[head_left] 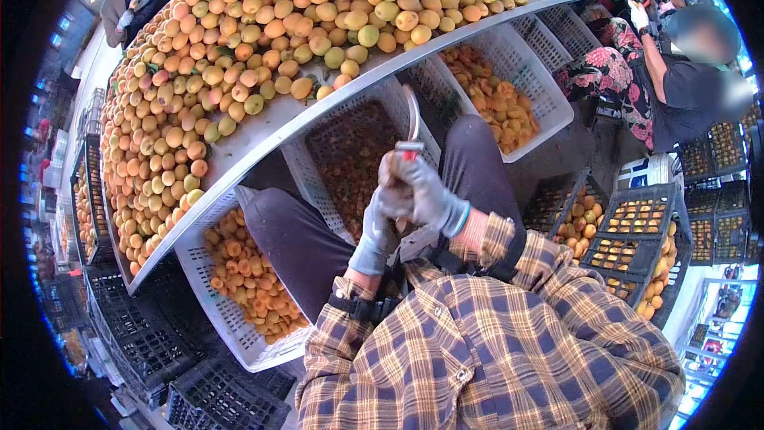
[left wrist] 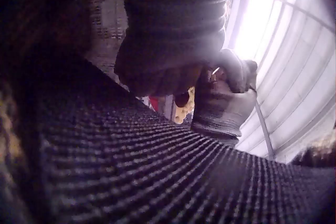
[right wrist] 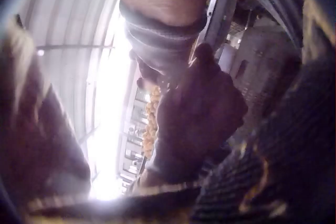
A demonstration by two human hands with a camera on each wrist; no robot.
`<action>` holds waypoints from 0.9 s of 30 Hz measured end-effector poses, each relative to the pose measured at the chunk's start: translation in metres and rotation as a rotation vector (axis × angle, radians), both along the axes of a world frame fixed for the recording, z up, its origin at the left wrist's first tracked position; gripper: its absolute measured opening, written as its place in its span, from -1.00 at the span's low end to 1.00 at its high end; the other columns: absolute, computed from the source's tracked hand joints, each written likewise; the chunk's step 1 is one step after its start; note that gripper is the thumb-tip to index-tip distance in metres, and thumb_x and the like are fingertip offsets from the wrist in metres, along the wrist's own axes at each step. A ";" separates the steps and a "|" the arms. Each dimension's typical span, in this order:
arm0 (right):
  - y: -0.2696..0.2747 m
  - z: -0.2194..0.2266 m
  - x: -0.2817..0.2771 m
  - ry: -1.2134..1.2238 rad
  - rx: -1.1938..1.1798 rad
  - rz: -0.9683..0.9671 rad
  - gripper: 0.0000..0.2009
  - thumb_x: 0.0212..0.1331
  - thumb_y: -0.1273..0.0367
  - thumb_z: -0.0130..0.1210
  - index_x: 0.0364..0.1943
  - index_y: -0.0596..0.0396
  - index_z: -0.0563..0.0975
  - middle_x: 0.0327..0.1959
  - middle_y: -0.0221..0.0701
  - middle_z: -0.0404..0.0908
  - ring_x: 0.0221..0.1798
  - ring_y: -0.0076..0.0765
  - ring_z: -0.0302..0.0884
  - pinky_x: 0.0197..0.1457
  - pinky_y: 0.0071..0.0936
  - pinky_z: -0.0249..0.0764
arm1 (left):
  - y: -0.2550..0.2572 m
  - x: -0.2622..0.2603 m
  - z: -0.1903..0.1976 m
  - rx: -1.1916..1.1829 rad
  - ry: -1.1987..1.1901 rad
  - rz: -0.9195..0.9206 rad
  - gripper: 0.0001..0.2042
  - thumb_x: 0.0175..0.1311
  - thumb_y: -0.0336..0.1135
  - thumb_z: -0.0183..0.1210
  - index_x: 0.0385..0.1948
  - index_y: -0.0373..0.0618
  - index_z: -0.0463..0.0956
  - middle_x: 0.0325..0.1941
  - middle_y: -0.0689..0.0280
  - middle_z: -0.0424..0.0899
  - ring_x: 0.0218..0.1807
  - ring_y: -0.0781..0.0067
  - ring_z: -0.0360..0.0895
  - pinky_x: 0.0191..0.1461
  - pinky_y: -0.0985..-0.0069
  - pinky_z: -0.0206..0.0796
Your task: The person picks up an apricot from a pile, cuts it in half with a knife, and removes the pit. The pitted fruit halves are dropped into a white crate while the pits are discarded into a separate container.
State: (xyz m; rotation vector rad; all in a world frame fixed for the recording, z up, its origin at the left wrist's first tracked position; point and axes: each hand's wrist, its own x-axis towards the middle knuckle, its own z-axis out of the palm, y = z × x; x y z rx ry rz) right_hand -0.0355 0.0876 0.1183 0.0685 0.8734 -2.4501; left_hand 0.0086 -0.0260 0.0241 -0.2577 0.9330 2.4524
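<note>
Both gloved hands come together over the person's lap in the head view. A thin curved metal tool (head_left: 413,111) with a red part at its base rises from between them. The right hand (head_left: 434,195), in a grey glove with stained fingers, grips the tool's lower end. Pressed close against it from below is the left hand (head_left: 377,227), also gloved; its fingers are partly hidden, and I cannot tell what they hold. Just beyond the hands, between the knees, a white crate (head_left: 298,161) contains dark brown pieces. The wrist views are dim and show gloves and sleeves close up.
A metal-edged table (head_left: 263,143) heaped with apricots (head_left: 263,24) spans the front. White crates of opened fruit stand left (head_left: 255,354) and right (head_left: 549,123) of the knees. Black crates (head_left: 637,231) with apricots sit at the right. Other people (head_left: 676,87) work around the table.
</note>
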 end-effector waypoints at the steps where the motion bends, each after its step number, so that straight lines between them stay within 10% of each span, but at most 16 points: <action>1: -0.003 -0.001 0.004 0.154 -0.058 0.066 -0.74 0.24 0.21 0.02 -0.47 0.09 0.42 -0.65 -0.54 0.33 -0.75 -0.67 0.15 -0.72 -0.67 0.09 | 0.001 0.000 -0.007 -0.241 0.090 0.033 -0.61 0.37 -0.07 -0.19 0.05 -0.11 0.34 -0.03 0.19 0.48 -0.04 0.43 0.49 -0.05 0.49 0.40; 9: 0.017 0.036 -0.003 0.358 0.311 -0.396 -0.70 0.24 0.17 0.03 -0.50 0.08 0.40 -0.63 -0.53 0.34 -0.63 -0.69 0.25 -0.57 -0.69 0.18 | 0.000 -0.011 0.039 0.349 -0.082 -0.065 -0.60 0.33 0.08 -0.13 -0.16 -0.08 0.42 -0.28 0.31 0.55 -0.29 0.47 0.52 -0.30 0.58 0.41; 17: 0.000 0.026 0.006 0.479 0.548 -0.535 -0.68 0.21 0.14 0.08 -0.48 0.12 0.43 -0.58 -0.54 0.40 -0.59 -0.73 0.24 -0.54 -0.68 0.15 | 0.015 -0.001 0.042 0.053 -0.033 0.092 -0.61 0.37 -0.04 -0.14 0.06 -0.08 0.33 -0.06 0.31 0.48 -0.06 0.45 0.49 -0.04 0.36 0.45; 20: 0.000 0.018 0.008 0.747 0.789 -0.566 -0.71 0.24 0.20 0.03 -0.50 0.13 0.48 -0.57 -0.47 0.50 -0.56 -0.63 0.41 -0.18 -0.59 0.37 | 0.017 -0.005 0.046 -0.011 0.024 0.207 -0.63 0.38 -0.08 -0.16 0.01 -0.15 0.35 -0.10 0.31 0.48 -0.08 0.49 0.48 -0.05 0.46 0.42; 27: -0.002 0.021 0.004 0.551 0.522 -0.537 -0.72 0.24 0.19 0.04 -0.44 0.11 0.43 -0.59 -0.54 0.37 -0.61 -0.72 0.20 -0.53 -0.67 0.15 | 0.017 -0.002 0.070 0.014 0.016 0.193 -0.66 0.39 -0.08 -0.17 -0.06 -0.15 0.38 -0.13 0.30 0.47 -0.14 0.52 0.46 -0.02 0.54 0.35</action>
